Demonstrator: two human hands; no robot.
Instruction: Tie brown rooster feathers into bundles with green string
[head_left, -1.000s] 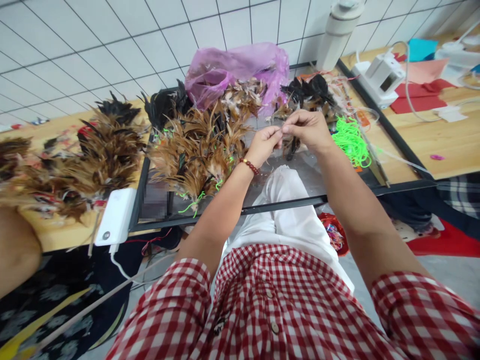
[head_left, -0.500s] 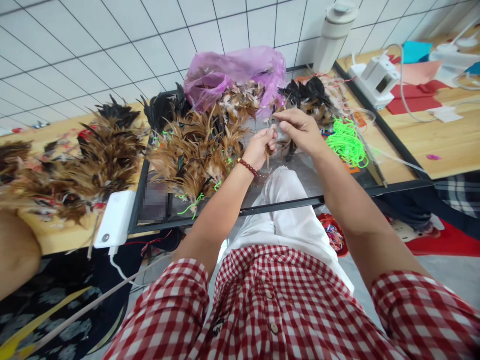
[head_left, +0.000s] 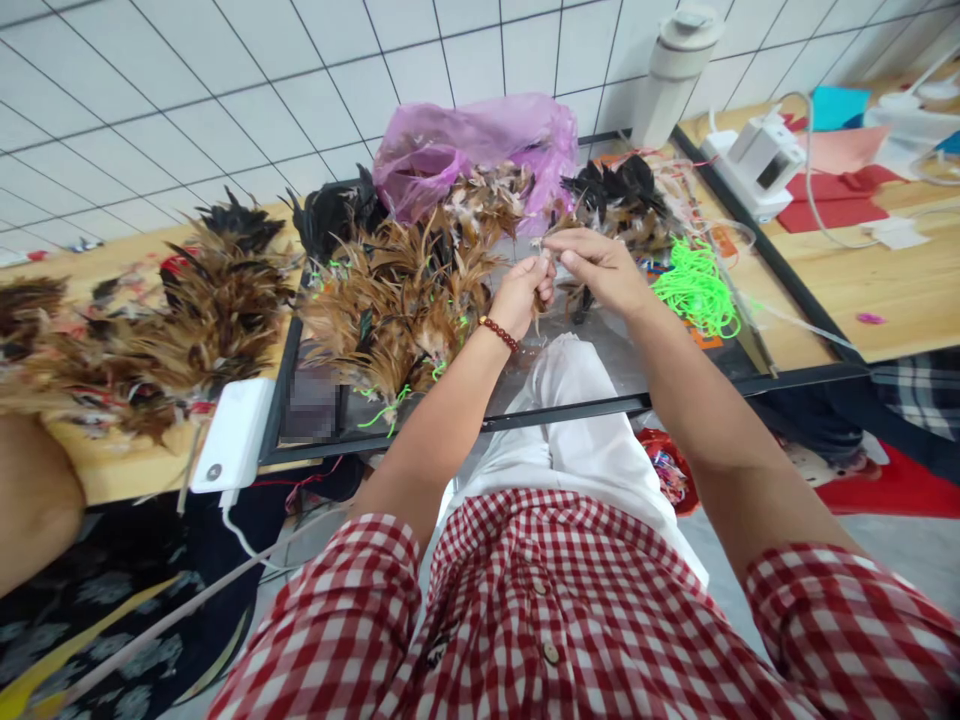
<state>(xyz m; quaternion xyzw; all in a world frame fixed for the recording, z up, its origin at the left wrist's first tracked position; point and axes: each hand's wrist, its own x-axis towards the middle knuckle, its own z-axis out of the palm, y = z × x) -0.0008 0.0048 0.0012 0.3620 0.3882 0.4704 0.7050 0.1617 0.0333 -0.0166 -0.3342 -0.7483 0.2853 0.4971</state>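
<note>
My left hand (head_left: pixel 526 288), with a beaded bracelet on its wrist, is closed around a small brown feather bunch (head_left: pixel 537 308) whose tips hang below the fingers. Just to its right, my right hand (head_left: pixel 600 268) pinches at the top of the bunch; what lies between its thumb and forefinger is too small to make out. Beside my left hand is a large pile of brown feathers (head_left: pixel 397 300) with bright green ties. To the right of my hands lie green cords (head_left: pixel 696 290) and black feathers (head_left: pixel 619 190).
A pink plastic bag (head_left: pixel 480 135) with feathers stands behind the hands. The black-framed tray (head_left: pixel 570 412) spans my lap. A white power bank (head_left: pixel 234 436), a bottle (head_left: pixel 670 85) and a power strip (head_left: pixel 750 178) surround it. Another person's arm (head_left: pixel 37 500) shows at left.
The view has shifted slightly. My right hand's fingers have moved a little closer to my left thumb, while the left keeps its hold.
</note>
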